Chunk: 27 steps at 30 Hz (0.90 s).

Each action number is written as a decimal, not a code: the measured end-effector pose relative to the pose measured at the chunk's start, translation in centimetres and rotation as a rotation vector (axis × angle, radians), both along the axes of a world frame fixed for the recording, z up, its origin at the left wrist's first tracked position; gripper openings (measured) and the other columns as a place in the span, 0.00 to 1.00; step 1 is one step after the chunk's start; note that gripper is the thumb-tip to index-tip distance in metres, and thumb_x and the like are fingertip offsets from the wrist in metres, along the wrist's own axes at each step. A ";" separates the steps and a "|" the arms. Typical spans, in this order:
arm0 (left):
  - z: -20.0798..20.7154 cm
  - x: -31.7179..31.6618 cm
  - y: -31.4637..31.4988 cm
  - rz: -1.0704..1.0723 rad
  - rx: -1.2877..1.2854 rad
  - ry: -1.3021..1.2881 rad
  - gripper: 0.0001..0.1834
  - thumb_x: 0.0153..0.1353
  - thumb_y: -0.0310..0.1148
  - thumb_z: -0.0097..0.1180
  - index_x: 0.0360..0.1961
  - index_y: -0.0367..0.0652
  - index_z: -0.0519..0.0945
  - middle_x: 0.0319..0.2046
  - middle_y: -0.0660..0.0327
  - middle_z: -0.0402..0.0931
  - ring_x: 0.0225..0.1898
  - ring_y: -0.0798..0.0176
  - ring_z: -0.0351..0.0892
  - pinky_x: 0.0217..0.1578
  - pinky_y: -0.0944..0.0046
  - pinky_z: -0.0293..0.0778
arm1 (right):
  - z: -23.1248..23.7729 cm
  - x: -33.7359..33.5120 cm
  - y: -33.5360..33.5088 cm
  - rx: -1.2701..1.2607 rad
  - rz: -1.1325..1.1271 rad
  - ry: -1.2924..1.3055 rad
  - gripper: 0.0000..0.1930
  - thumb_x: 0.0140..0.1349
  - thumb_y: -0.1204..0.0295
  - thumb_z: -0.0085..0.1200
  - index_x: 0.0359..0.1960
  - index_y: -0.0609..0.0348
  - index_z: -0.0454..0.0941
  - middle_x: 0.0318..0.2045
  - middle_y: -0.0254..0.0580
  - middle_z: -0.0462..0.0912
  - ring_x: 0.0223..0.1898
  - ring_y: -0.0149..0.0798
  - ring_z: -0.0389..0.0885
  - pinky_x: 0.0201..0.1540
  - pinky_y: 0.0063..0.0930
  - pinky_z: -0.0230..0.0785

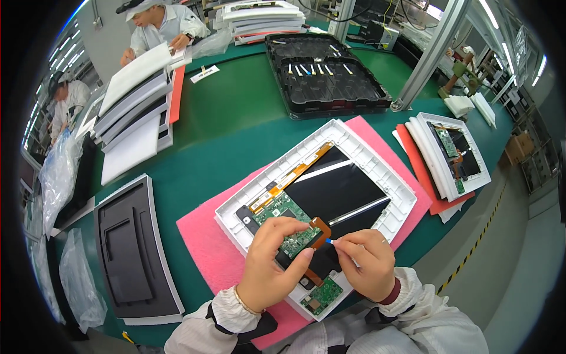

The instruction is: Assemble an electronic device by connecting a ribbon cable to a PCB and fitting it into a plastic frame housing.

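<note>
While right grip (370, 261) pinches blue tab (329, 241) | left grip (271, 265) holds ribbon (321, 233) | tabletop (200, 168) borders foam (201, 245)

Clear bag (81, 283) left of table (227, 88); metal post (433, 53) far side; cardboard box (519, 147) and yellow-black floor stripe (463, 259) right.

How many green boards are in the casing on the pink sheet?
2: a larger board, partly behind the left hand; a smaller board at the near corner of the casing. Others may be hidden.
</note>
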<state>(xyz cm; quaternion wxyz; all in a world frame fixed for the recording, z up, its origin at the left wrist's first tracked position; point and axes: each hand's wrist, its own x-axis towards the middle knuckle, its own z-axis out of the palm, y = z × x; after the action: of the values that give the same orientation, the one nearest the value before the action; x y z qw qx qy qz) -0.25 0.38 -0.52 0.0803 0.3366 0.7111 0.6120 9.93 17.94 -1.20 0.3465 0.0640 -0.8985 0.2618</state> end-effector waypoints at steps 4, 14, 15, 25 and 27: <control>-0.5 -0.5 0.1 0.035 -0.118 0.169 0.19 0.51 0.27 0.63 0.46 0.41 0.79 0.46 0.55 0.75 0.48 0.53 0.74 0.48 0.59 0.67 | -0.1 -0.3 -0.1 0.084 -0.026 -0.057 0.15 0.43 0.85 0.62 0.36 0.64 0.82 0.32 0.40 0.80 0.31 0.42 0.80 0.33 0.32 0.72; -0.8 -1.0 0.4 0.040 -0.403 0.372 0.19 0.45 0.28 0.61 0.43 0.42 0.81 0.49 0.56 0.75 0.50 0.51 0.72 0.51 0.53 0.62 | -0.1 -1.3 -0.7 0.000 -0.051 -0.237 0.13 0.41 0.87 0.63 0.33 0.65 0.82 0.30 0.42 0.81 0.28 0.42 0.79 0.29 0.29 0.71; -0.8 -1.1 0.4 0.025 -0.410 0.386 0.20 0.43 0.27 0.61 0.42 0.40 0.81 0.49 0.54 0.75 0.50 0.50 0.72 0.51 0.53 0.63 | -0.1 -1.3 -0.6 0.039 -0.027 -0.247 0.13 0.43 0.86 0.62 0.34 0.67 0.82 0.31 0.42 0.81 0.30 0.41 0.80 0.31 0.29 0.73; -0.8 -1.1 0.5 0.015 -0.443 0.369 0.21 0.42 0.27 0.61 0.42 0.42 0.82 0.48 0.55 0.76 0.49 0.51 0.74 0.51 0.53 0.64 | -0.2 -1.1 -0.4 0.087 0.009 -0.298 0.13 0.46 0.84 0.61 0.37 0.69 0.83 0.32 0.43 0.82 0.30 0.39 0.81 0.32 0.26 0.76; -0.9 -1.1 0.5 0.011 -0.443 0.366 0.21 0.42 0.27 0.60 0.42 0.42 0.82 0.48 0.54 0.76 0.49 0.51 0.74 0.51 0.53 0.64 | -0.2 -1.2 -0.5 0.084 0.007 -0.305 0.13 0.46 0.84 0.62 0.37 0.69 0.83 0.32 0.43 0.82 0.30 0.39 0.81 0.32 0.26 0.76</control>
<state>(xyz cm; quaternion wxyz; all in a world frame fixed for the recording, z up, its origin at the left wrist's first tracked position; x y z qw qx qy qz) -1.40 0.88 -1.41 0.0188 0.4118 0.8320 0.3713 8.72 17.44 -1.40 0.2020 0.0410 -0.9507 0.2318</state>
